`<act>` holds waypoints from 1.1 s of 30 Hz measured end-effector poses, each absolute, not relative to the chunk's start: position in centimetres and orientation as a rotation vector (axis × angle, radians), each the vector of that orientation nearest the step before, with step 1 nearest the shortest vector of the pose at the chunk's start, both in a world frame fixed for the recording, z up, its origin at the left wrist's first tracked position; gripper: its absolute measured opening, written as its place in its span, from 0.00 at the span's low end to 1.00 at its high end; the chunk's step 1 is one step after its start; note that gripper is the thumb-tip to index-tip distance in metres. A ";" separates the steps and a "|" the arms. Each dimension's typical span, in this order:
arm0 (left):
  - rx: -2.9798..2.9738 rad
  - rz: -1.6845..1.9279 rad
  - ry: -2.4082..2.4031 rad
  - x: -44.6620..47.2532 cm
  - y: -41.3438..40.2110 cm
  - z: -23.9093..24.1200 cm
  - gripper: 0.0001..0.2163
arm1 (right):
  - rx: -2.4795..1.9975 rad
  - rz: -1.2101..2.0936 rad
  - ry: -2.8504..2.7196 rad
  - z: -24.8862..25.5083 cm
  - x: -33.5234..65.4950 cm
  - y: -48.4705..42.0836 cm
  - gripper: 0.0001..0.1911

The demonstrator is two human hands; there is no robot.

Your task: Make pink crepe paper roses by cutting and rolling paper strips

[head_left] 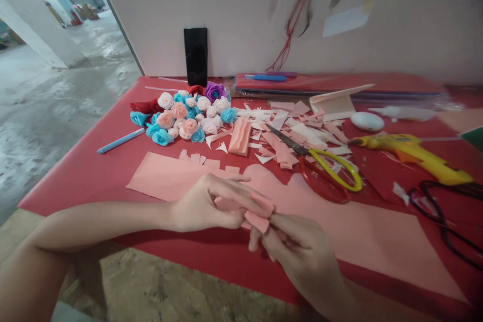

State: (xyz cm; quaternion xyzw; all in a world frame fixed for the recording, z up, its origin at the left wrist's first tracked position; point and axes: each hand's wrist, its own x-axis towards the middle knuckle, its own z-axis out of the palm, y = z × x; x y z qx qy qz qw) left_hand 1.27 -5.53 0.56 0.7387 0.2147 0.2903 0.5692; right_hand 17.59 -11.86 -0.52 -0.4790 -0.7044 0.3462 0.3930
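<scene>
Between my two hands is a small folded strip of pink paper [260, 219], held just over the table's front part. My left hand [209, 204] pinches it from the left, thumb below and index finger stretched along it. From the right, my right hand [302, 246] grips the strip's other end with fingers and thumb. Large pink paper sheets [362, 234] lie flat under and beside both hands. A folded pink paper piece [240, 136] rests behind them. Scissors [320, 156] with yellow and red handles lie on the paper scraps [298, 126].
Paper roses [188, 119] in pink, white, blue, red and purple are heaped at the back left, near an upright phone [195, 55]. A blue pen [121, 141] lies at the left edge. A yellow glue gun [418, 153] with a black cord lies right, near a white oval object [367, 121].
</scene>
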 end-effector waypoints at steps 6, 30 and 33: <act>1.738 0.694 0.459 1.3 -5.5 0.7 0.11 | -1.248 0.795 -1.822 0.1 17.2 -11.8 0.18; 1.624 0.837 0.642 1.3 -5.0 0.1 0.10 | -1.311 1.391 -1.549 -0.3 17.3 -11.7 0.15; 1.600 0.895 0.709 1.3 -4.5 -0.2 0.11 | -1.320 1.518 -1.463 0.8 17.2 -11.6 0.16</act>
